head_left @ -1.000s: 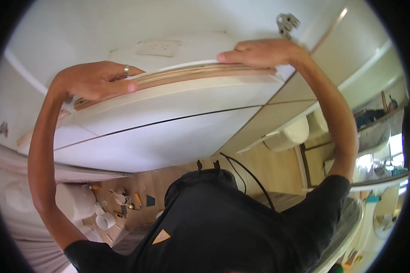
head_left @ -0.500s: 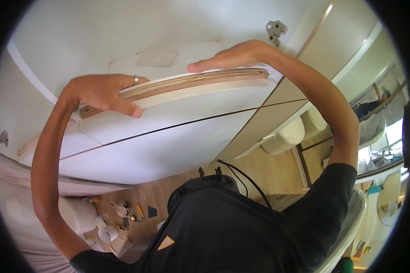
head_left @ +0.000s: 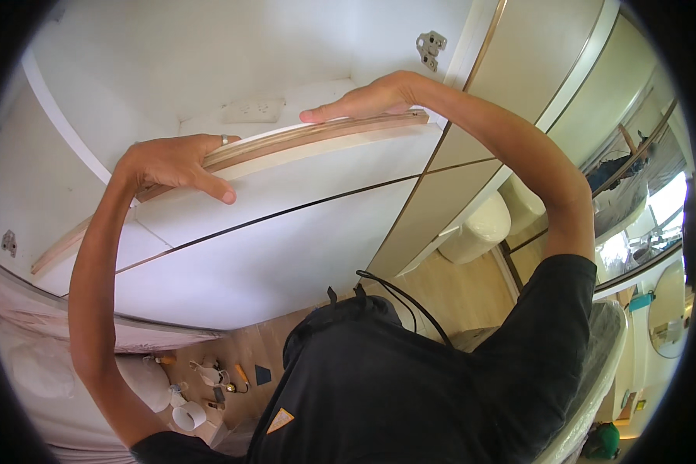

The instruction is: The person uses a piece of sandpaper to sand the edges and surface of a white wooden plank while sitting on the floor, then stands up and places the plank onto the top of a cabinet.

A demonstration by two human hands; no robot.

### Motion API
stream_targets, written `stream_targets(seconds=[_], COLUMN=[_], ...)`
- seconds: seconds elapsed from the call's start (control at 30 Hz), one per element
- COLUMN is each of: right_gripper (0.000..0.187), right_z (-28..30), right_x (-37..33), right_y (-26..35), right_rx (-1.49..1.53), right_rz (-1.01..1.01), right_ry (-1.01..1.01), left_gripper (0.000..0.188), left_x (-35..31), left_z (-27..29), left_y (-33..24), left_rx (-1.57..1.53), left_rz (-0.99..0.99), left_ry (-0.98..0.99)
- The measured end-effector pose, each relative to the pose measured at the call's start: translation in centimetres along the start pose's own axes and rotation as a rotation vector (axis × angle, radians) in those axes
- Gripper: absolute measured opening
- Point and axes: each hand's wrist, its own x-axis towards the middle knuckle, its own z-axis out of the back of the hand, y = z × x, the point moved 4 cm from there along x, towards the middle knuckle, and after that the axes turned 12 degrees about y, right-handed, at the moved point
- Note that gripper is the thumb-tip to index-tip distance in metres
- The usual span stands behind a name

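Note:
A long plywood strip (head_left: 317,137) with layered edges and a white upper face lies along the front of an open white cabinet (head_left: 232,62). My left hand (head_left: 170,161), with a ring on one finger, grips its left part, the thumb over the near edge and the fingers on the far side. Toward the strip's right end rests my right hand (head_left: 367,100), laid flat with its fingers stretched to the left; the underside of this hand is hidden. Just below the strip are white cabinet fronts (head_left: 286,247), split by a dark gap.
Metal hinges (head_left: 431,51) are fixed inside the cabinet at both sides. Beige panels (head_left: 533,62) stand to the right. Tools, a white roll (head_left: 189,415) and a dark plate (head_left: 263,374) lie on the wooden floor at lower left. A black cable (head_left: 410,298) runs beside my body.
The view has shifted slightly, so the cabinet and right hinge appear farther left. Both hands keep their places on the plywood strip.

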Motion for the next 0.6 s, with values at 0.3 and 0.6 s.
stream_targets(seconds=[0.3,0.6], right_gripper=[0.108,0.107], right_z=[0.1,0.1], right_x=[-0.5,0.1], right_y=[0.4,0.1], right_rx=[-0.031,-0.061], right_rz=[-0.029,-0.018], right_ry=[-0.020,-0.022], left_gripper=[0.082,0.077], left_x=[0.7,1.0], left_z=[0.5,0.3], left_y=[0.9,0.8], left_rx=[0.016,0.074], left_rz=[0.094,0.153], left_ry=[0.103,0.095])
